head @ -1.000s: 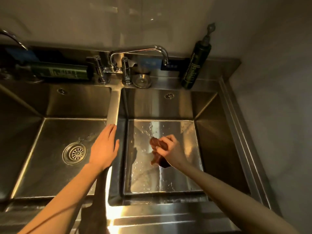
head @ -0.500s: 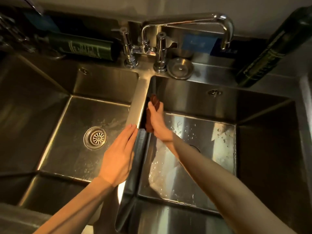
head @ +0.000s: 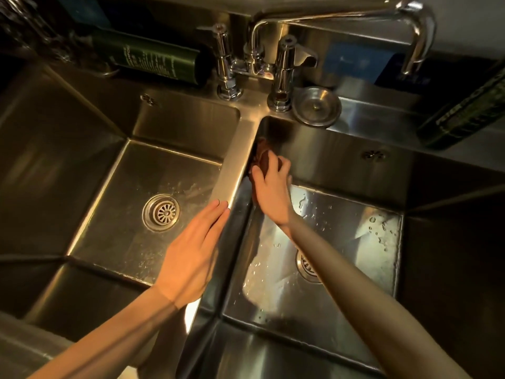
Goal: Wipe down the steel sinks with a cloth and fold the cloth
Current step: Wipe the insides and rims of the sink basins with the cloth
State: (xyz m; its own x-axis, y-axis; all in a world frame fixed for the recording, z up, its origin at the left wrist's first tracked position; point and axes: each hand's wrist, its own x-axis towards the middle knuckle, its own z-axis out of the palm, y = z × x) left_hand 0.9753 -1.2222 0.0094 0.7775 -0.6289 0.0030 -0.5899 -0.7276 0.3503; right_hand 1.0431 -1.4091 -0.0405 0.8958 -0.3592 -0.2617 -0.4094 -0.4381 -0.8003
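Two sinks [head: 328, 149], neither looking finished: just right of the divider [head: 235, 160], the right grip [head: 273, 184] clutches the cloth [head: 263, 154] against the sink wall; the left grip [head: 191, 258] lies flat, released, on the divider. Droplets [head: 379, 228] show; folding not yet begun.

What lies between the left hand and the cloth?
Only bare steel, in the head view: the divider that the left hand rests on, then the inner wall of the right sink, where the right hand holds the cloth.
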